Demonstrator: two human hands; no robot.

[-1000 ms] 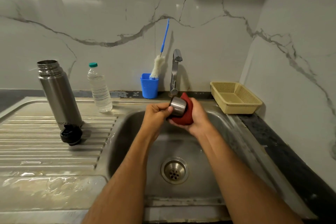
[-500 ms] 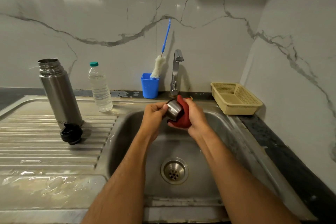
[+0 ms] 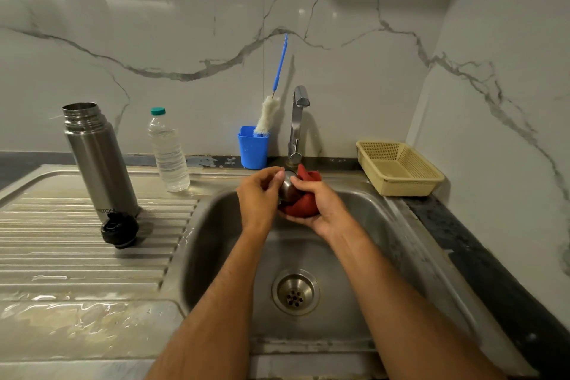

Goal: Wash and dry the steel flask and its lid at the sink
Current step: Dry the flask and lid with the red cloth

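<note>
The steel flask (image 3: 100, 160) stands open and upright on the draining board at the left, its black stopper (image 3: 119, 229) just in front of it; over the sink (image 3: 410, 225), the left hand (image 3: 258, 200) pinches the steel lid cup (image 3: 287, 187) while the right hand (image 3: 320, 207) wraps a red cloth (image 3: 303, 197) round it, fingers curled; this looks like drying the lid, and next it likely needs setting down. A water bottle (image 3: 169, 153), blue cup (image 3: 253, 148) with brush (image 3: 267, 116), tap (image 3: 296, 123) and yellow basket (image 3: 401, 166) line the back; nothing blocks the hands.
</note>
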